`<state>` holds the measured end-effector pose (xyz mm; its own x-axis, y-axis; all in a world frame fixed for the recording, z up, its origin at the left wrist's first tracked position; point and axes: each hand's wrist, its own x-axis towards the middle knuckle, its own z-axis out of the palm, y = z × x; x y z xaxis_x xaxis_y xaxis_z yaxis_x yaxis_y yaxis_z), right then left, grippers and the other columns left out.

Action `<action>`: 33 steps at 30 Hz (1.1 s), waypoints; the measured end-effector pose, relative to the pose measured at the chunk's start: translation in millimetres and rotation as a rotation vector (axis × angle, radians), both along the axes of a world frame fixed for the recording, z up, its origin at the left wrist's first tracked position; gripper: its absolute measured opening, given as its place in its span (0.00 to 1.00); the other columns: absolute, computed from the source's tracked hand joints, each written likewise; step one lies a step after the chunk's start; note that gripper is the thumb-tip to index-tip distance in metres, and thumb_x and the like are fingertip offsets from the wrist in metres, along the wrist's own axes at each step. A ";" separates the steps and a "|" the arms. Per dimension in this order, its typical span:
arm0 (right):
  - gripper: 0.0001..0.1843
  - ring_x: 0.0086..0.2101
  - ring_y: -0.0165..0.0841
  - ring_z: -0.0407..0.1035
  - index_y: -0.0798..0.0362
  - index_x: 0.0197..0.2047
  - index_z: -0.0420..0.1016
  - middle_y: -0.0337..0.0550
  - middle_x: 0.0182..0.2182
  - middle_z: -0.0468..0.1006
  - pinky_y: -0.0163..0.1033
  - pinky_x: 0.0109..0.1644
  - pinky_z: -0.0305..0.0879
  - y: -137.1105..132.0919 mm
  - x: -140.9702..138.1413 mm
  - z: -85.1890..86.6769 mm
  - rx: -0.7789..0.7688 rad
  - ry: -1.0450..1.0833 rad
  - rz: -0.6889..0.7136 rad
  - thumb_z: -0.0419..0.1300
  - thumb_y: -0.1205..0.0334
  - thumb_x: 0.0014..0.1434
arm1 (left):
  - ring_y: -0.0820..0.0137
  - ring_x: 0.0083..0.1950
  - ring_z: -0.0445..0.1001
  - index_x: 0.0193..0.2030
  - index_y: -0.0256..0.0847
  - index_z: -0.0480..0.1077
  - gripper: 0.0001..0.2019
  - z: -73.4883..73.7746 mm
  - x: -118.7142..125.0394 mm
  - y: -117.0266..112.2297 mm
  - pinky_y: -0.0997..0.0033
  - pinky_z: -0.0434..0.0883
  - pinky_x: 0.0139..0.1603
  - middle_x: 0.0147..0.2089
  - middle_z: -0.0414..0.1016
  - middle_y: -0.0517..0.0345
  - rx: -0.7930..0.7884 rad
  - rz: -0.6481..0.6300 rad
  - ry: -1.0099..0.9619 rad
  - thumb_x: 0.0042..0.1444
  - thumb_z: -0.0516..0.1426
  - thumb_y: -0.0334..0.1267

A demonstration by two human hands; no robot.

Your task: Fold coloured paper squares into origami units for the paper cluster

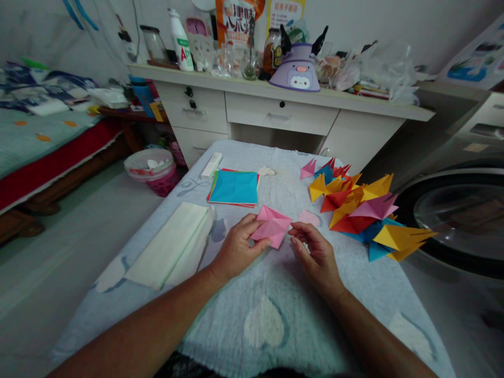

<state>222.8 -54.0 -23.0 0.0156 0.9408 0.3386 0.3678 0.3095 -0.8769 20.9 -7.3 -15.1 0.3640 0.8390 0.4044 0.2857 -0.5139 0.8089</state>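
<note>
A pink folded paper piece (272, 226) lies on the towel-covered table (275, 315) in front of me. My left hand (236, 247) pinches its left side, thumb on top and fingers curled under the edge. My right hand (317, 252) rests just right of it, fingertips together touching the paper's right corner. A small pink scrap (309, 217) lies just beyond my right hand. A stack of square coloured sheets, blue on top (234, 187), sits further back.
A pile of several folded paper shapes in yellow, red, pink and blue (360, 212) fills the table's right side. A folded white cloth (173, 244) lies at left, a white tube (211, 165) behind it. A cluttered desk (275, 105) stands beyond; a pink basin (151, 170) is on the floor.
</note>
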 end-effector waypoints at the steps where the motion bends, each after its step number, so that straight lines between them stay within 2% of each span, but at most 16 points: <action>1: 0.14 0.39 0.34 0.69 0.46 0.53 0.69 0.43 0.41 0.75 0.42 0.46 0.66 -0.2 -0.1 0.3 0.006 -0.006 0.002 0.57 0.61 0.64 | 0.69 0.43 0.72 0.44 0.39 0.74 0.10 -0.1 0.0 0.0 0.72 0.69 0.44 0.40 0.70 0.57 0.004 0.004 0.004 0.55 0.61 0.31; 11: 0.13 0.38 0.33 0.67 0.45 0.51 0.70 0.42 0.41 0.71 0.40 0.43 0.66 -1.1 -2.1 4.9 0.096 -0.035 0.059 0.57 0.64 0.64 | 0.70 0.45 0.73 0.51 0.45 0.72 0.19 -3.0 -1.0 0.0 0.70 0.70 0.47 0.43 0.73 0.59 0.054 -0.015 0.012 0.53 0.61 0.27; 17: 0.12 0.38 0.33 0.67 0.45 0.50 0.71 0.41 0.40 0.71 0.40 0.43 0.66 -1.0 -1.0 2.2 0.088 0.006 0.062 0.57 0.65 0.63 | 0.68 0.51 0.72 0.57 0.46 0.69 0.24 -3.6 -1.0 0.0 0.66 0.70 0.53 0.49 0.73 0.56 0.038 -0.022 0.011 0.53 0.60 0.27; 25: 0.16 0.40 0.32 0.68 0.44 0.53 0.71 0.42 0.42 0.72 0.39 0.43 0.66 -3.2 -2.0 6.4 0.138 -0.042 0.087 0.56 0.68 0.64 | 0.67 0.54 0.71 0.59 0.43 0.67 0.25 -3.4 0.1 0.5 0.63 0.68 0.57 0.53 0.73 0.54 0.005 -0.029 -0.016 0.53 0.59 0.27; 33: 0.20 0.37 0.30 0.67 0.42 0.55 0.72 0.42 0.42 0.69 0.36 0.39 0.67 -4.1 -5.4 11.9 0.205 -0.119 0.126 0.55 0.71 0.63 | 0.66 0.55 0.71 0.59 0.43 0.67 0.28 -4.0 0.3 0.1 0.64 0.69 0.57 0.53 0.72 0.52 -0.006 -0.040 -0.004 0.50 0.60 0.24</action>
<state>217.5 -58.2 -11.1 -0.1481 0.8447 0.5144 0.4118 0.5256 -0.7444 21.2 -7.3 -19.1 0.3952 0.8266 0.4008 0.2617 -0.5195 0.8134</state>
